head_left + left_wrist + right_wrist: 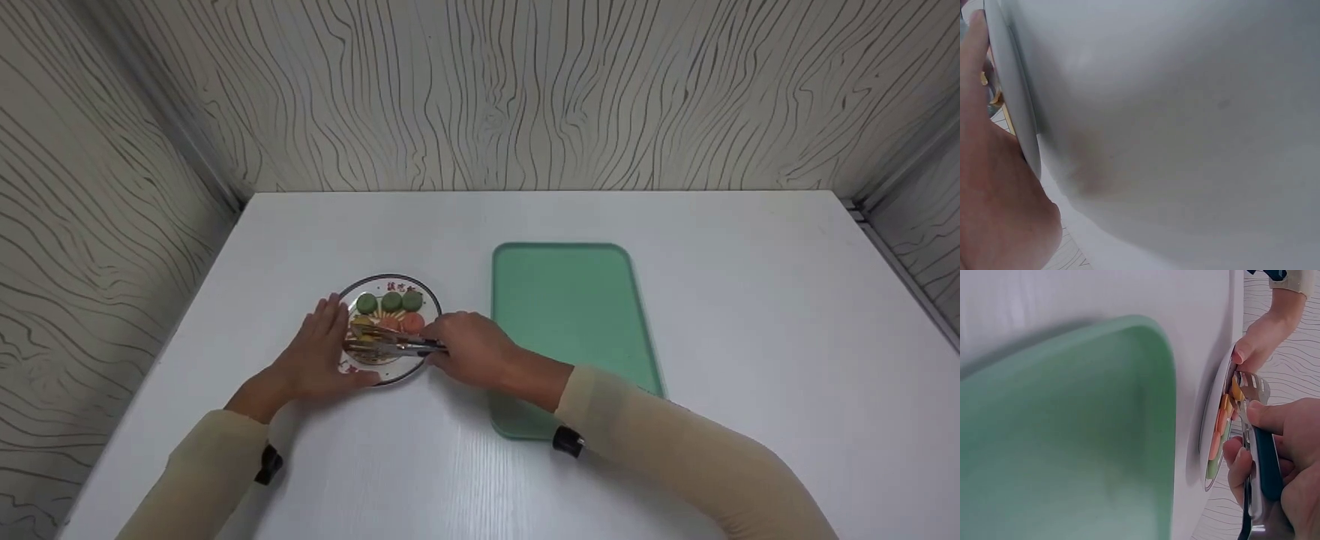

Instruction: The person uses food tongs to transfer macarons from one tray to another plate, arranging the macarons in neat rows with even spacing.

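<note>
A white plate [409, 367] with a dark rim and red characters holds small round pieces. Three green pieces [391, 301] line its far side, orange pieces [412, 322] sit nearer, and yellow pieces [1237, 389] lie to the left, partly hidden. My left hand [319, 356] rests against the plate's left edge, fingers straight and thumb at the near rim. Metal tongs [397, 348] with dark handle grips are held in my right hand [472, 349]. Their slotted ends reach over the yellow pieces; whether they pinch one I cannot tell.
A green rectangular tray [562, 300] lies right of the plate, partly under my right forearm. The white table [750, 315] is bordered by wood-patterned walls [495, 97] at the back and sides.
</note>
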`<action>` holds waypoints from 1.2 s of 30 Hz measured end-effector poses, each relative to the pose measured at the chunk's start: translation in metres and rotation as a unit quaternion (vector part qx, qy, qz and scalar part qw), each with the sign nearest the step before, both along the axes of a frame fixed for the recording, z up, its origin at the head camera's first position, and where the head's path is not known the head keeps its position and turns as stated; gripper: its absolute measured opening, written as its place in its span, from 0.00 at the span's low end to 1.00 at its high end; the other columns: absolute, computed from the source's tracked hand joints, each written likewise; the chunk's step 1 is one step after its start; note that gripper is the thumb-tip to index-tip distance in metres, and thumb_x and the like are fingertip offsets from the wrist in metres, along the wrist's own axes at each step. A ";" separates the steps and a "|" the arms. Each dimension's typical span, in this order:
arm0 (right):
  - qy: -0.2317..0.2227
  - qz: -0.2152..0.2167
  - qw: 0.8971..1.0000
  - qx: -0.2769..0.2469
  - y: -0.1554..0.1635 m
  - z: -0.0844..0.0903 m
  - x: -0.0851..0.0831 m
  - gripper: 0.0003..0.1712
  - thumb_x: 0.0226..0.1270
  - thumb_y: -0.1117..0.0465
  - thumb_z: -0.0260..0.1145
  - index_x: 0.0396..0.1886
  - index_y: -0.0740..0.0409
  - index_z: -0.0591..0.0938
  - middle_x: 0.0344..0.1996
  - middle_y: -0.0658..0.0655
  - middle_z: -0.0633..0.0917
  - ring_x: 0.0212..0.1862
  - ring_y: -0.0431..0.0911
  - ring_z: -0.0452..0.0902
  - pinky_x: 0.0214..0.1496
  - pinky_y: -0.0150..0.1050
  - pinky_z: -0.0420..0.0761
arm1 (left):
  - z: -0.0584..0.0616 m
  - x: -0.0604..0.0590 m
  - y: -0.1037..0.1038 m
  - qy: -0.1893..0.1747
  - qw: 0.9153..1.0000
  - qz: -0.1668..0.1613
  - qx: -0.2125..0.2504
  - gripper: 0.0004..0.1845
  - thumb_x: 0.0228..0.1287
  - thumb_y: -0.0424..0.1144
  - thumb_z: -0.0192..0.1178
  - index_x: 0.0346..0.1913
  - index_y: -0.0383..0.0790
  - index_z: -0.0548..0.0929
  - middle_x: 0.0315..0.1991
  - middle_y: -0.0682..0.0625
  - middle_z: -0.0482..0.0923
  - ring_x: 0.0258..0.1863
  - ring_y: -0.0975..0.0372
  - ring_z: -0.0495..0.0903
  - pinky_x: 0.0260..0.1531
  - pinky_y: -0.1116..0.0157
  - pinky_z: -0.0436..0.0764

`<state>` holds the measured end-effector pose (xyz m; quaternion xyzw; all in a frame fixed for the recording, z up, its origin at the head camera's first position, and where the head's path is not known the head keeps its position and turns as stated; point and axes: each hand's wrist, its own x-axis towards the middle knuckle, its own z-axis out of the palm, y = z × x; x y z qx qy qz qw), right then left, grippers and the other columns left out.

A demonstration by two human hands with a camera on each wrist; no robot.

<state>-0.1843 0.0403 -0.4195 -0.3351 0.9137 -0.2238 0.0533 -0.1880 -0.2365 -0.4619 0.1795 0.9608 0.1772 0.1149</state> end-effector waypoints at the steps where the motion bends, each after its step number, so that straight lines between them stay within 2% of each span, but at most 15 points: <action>1: 0.001 0.000 1.000 0.002 -0.001 -0.001 0.000 0.10 0.67 0.64 0.71 0.47 0.55 0.90 0.42 0.52 0.90 0.45 0.45 0.85 0.49 0.42 0.84 | 0.000 0.000 0.000 0.000 1.000 0.000 0.001 0.68 0.57 0.71 0.64 0.78 0.21 0.44 0.80 0.28 0.34 0.79 0.37 0.33 0.76 0.41 0.42; 7: 0.010 0.003 1.000 0.009 -0.002 -0.005 0.000 0.03 0.66 0.65 0.71 0.38 0.55 0.90 0.35 0.50 0.89 0.38 0.44 0.83 0.43 0.41 0.82 | 0.001 -0.001 0.000 0.000 1.000 -0.001 -0.002 0.68 0.56 0.72 0.64 0.78 0.21 0.44 0.80 0.28 0.34 0.79 0.37 0.33 0.77 0.41 0.41; 11: 0.014 0.002 1.000 0.007 -0.003 -0.006 0.000 0.04 0.66 0.65 0.71 0.38 0.55 0.90 0.35 0.50 0.90 0.38 0.44 0.83 0.43 0.41 0.82 | 0.001 -0.001 0.000 0.003 1.000 -0.003 -0.002 0.68 0.56 0.72 0.63 0.78 0.21 0.44 0.80 0.28 0.34 0.79 0.37 0.33 0.76 0.41 0.41; 20: 0.011 0.003 1.000 0.024 -0.005 -0.005 0.002 0.08 0.67 0.64 0.70 0.44 0.55 0.90 0.42 0.50 0.90 0.45 0.45 0.85 0.50 0.41 0.83 | 0.000 0.000 0.000 -0.004 1.000 0.006 0.002 0.68 0.56 0.71 0.63 0.78 0.21 0.44 0.80 0.29 0.34 0.80 0.38 0.33 0.77 0.42 0.41; 27: 0.013 0.005 1.000 0.017 0.001 -0.003 0.002 0.07 0.67 0.61 0.72 0.43 0.56 0.90 0.38 0.51 0.90 0.43 0.47 0.84 0.46 0.44 0.83 | 0.001 0.000 0.001 0.002 1.000 -0.003 -0.002 0.67 0.57 0.71 0.63 0.77 0.20 0.44 0.80 0.27 0.34 0.79 0.36 0.33 0.76 0.41 0.42; 36: 0.007 0.008 1.000 0.008 0.011 -0.004 0.002 0.06 0.65 0.62 0.73 0.40 0.57 0.89 0.37 0.53 0.89 0.41 0.46 0.83 0.45 0.46 0.82 | 0.001 0.000 0.000 -0.004 1.000 -0.001 -0.004 0.68 0.57 0.72 0.63 0.78 0.21 0.44 0.80 0.28 0.34 0.79 0.37 0.33 0.76 0.41 0.41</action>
